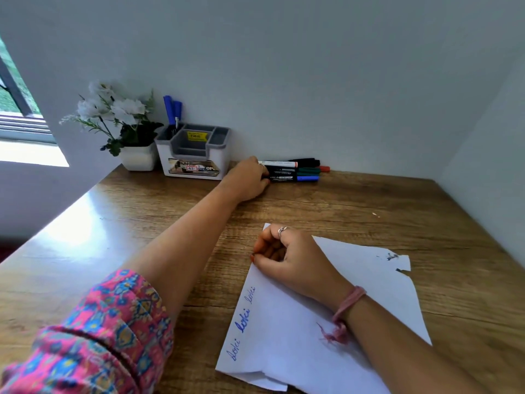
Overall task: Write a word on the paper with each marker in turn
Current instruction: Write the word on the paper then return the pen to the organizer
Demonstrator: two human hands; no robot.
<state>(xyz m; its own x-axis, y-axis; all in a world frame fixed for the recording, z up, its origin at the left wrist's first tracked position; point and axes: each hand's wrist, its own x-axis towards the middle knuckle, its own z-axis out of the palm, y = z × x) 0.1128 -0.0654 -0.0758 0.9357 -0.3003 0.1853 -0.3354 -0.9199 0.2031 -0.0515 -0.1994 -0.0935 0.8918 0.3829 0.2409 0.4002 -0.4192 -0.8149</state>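
A white sheet of paper (358, 285) lies on the wooden desk, with the same word written three times in blue along its left edge. My right hand (292, 257) rests on the paper's top left part, fingers curled, holding nothing. My left hand (247, 179) reaches to the back of the desk and touches the ends of a row of markers (295, 172) lying by the wall. The nearest is a black-barrelled marker with a blue cap (295, 178). Whether the fingers grip it is unclear.
A white and grey desk organiser (193, 155) with blue pens (172, 109) stands at the back, left of the markers. A white pot of white flowers (136, 157) sits further left. Walls close the desk at the back and right. A window is at far left.
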